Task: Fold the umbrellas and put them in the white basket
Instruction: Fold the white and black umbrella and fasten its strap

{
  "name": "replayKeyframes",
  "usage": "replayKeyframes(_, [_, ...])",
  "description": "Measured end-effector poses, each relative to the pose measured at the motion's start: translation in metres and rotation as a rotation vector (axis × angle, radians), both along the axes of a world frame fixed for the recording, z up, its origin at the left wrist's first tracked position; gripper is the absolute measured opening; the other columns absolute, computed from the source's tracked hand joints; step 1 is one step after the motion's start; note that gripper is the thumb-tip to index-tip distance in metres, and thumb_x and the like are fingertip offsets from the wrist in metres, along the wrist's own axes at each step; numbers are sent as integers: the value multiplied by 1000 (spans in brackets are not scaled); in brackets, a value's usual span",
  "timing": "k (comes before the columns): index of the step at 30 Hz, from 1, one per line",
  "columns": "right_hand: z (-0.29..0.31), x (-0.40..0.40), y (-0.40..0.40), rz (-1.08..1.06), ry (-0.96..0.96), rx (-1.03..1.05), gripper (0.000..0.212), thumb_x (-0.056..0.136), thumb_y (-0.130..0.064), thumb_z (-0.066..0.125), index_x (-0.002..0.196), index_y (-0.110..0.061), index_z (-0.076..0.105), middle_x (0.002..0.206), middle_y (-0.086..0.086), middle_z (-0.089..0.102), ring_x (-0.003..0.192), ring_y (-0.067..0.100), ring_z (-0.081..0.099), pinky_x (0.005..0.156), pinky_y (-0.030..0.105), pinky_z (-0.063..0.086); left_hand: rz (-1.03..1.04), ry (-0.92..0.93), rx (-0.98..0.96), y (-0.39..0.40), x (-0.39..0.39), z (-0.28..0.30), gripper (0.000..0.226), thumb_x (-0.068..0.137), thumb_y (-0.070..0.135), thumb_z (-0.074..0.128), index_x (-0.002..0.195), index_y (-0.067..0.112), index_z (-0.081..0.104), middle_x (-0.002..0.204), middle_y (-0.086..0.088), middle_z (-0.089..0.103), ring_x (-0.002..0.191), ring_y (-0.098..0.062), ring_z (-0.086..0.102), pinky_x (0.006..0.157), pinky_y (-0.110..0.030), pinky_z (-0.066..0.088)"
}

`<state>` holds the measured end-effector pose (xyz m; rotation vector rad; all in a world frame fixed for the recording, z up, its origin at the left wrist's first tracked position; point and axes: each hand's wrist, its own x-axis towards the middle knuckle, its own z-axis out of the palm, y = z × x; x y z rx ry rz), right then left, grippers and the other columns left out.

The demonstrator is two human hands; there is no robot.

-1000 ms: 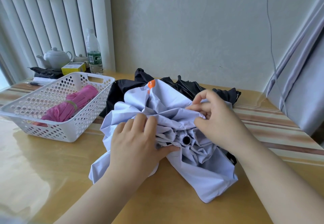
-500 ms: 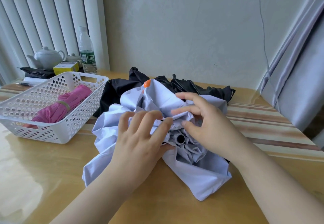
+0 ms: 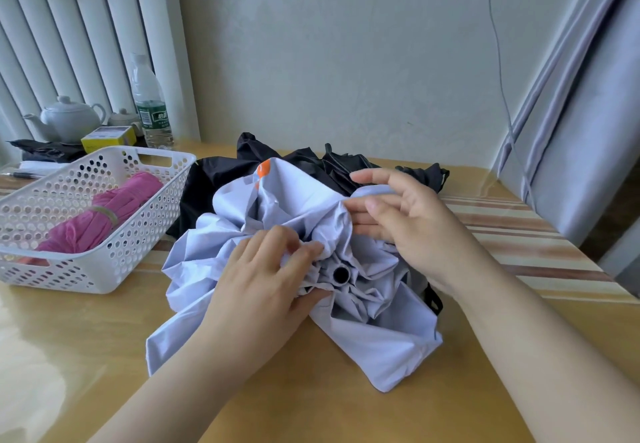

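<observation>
The left hand [image 3: 256, 279] grips a bunch of pleats of the lilac umbrella [image 3: 374, 324], its fingers curled into the cloth just left of the dark cap [image 3: 341, 273] at the umbrella's centre, thumb tucked under the folds. The right hand [image 3: 408, 220] has its fingers straight and spread; their tips touch the next fold of cloth on the far right side, pressing or smoothing it, not pinching it as far as can be seen.

The lilac umbrella lies on the table [image 3: 311, 401] in front of the person, collapsed but loose: its panels sprawl outward in all directions, one orange patch [image 3: 264, 168] showing at the far edge. Behind it and touching it lies a black umbrella [image 3: 221, 182], likewise unrolled and crumpled.

To the left stands the white basket [image 3: 104, 272], near the lilac cloth but apart from it. A pink umbrella [image 3: 100, 215] lies inside, rolled tight and banded.

So, judging by this, one umbrella of three is done. The lilac one is early in its folding: pleats are being gathered, and wrapping, strapping and placing remain. The black one appears untouched.
</observation>
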<state>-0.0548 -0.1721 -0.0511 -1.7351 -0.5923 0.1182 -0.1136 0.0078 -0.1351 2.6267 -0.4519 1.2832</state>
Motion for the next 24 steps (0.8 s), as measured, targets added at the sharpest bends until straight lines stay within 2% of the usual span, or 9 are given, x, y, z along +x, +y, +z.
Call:
replayKeyframes(3, [-3,0,-4,-73,-43,-76,19,95,-1,52,103,-18,58,80,-6,73,75,1,69,66,12,51,37,-25,-12,4,0,0,45,81,51,55,95,11,67,106,-2,49,94,-26,48,86,-37,34])
replayKeyframes(5, [-8,-1,-5,-148,-152,-204,11,91,-6,61,89,-17,62,75,-7,71,69,1,67,66,12,50,74,-46,12,4,-1,1,47,81,54,55,87,9,71,100,-3,58,97,-24,49,88,-40,33])
replayKeyframes(7, [-11,-5,-4,-166,-280,-366,8,90,-15,64,86,-21,67,78,-12,69,76,-4,64,70,8,48,122,-65,33,3,-2,0,46,80,54,56,80,10,70,93,0,65,100,-22,50,88,-45,33])
replayKeyframes(9, [-12,-11,1,-132,-355,-485,11,92,-21,61,92,-27,70,82,-18,68,83,-9,60,70,4,45,125,-71,37,3,-3,0,43,80,53,57,77,11,68,89,2,67,102,-21,50,87,-47,35])
replayKeyframes(12, [-10,-16,8,-52,-349,-484,28,95,-14,54,113,-31,68,96,-18,71,92,-6,61,76,9,48,46,-63,42,2,-2,1,34,82,48,56,92,16,61,89,5,69,97,-18,52,87,-40,27])
replayKeyframes(16, [-6,-18,9,130,-224,-502,56,98,-2,39,140,-38,42,125,-25,60,98,-14,56,76,4,45,33,-28,52,1,-2,2,31,83,46,53,102,21,51,90,8,70,98,-17,50,83,-38,24])
replayKeyframes(19, [-6,-20,7,211,-181,-512,56,98,0,35,140,-38,35,133,-23,55,82,-15,58,71,9,44,46,-11,25,0,-4,4,39,80,48,53,103,18,47,79,6,67,94,-17,49,80,-35,21])
replayKeyframes(22, [-6,-20,5,228,-199,-514,54,96,2,33,131,-40,39,132,-23,55,90,-7,61,73,18,49,59,8,23,-3,-5,8,56,77,49,52,123,17,45,74,8,64,88,-18,49,78,-34,21])
replayKeyframes(24, [-5,-19,4,221,-195,-472,48,95,2,35,124,-34,44,124,-23,59,75,-11,60,60,12,44,97,38,37,-4,-4,10,67,75,52,51,131,17,44,69,10,62,85,-18,47,76,-35,22])
